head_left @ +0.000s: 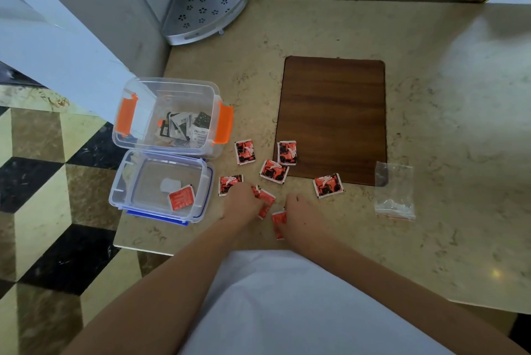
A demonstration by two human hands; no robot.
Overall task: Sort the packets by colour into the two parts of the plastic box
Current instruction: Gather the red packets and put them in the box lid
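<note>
Red packets (274, 171) carry black and white print; the clear box (169, 116) has orange clasps (225, 124); the tabletop (431, 225) is beige, speckled marble.

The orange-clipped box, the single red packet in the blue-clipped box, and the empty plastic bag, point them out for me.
orange-clipped box (225, 124): head view, on its right orange clip.
red packet (181, 197): head view, middle of the packet lying in the blue-clipped box.
plastic bag (395, 191): head view, centre of the clear film.

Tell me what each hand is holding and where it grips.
Left hand pinches a red packet by its near-left edge; right hand grips another red packet along its right side.
</note>
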